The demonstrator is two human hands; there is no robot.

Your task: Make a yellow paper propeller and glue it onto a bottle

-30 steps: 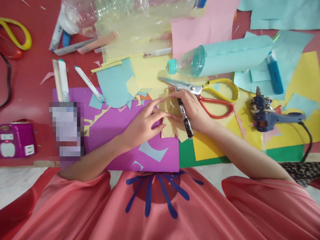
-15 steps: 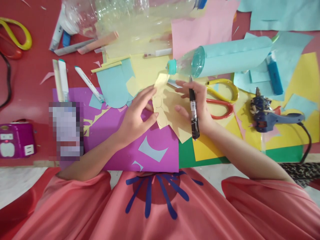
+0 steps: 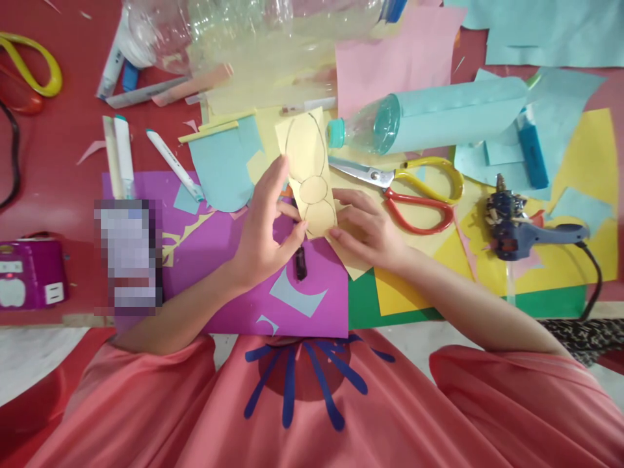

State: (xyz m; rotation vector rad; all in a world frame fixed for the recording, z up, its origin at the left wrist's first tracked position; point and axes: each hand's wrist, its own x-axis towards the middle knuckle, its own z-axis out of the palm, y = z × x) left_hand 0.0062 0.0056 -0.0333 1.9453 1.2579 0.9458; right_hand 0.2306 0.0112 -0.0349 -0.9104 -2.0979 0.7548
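A cream paper strip (image 3: 313,190) bears a pen-drawn figure of rounded outlines and is held up between both hands. My left hand (image 3: 269,224) grips its left edge and lower left corner with thumb and fingers. On the lower right edge, my right hand (image 3: 368,229) pinches it. The black pen (image 3: 300,262) lies on the purple sheet, its upper part hidden behind the strip. Scissors with yellow and red handles (image 3: 423,195) rest just right of the strip, blades pointing left.
A teal-wrapped bottle (image 3: 453,110) lies behind the scissors. A glue gun (image 3: 521,224) sits at the right on yellow paper (image 3: 414,286). Markers (image 3: 173,162) and a blurred phone (image 3: 131,253) are at the left. Clear bottles (image 3: 234,32) lie at the back.
The pen has left my right hand and now lies on the purple sheet. My right hand has moved left onto the strip, which is turned so its drawing shows.
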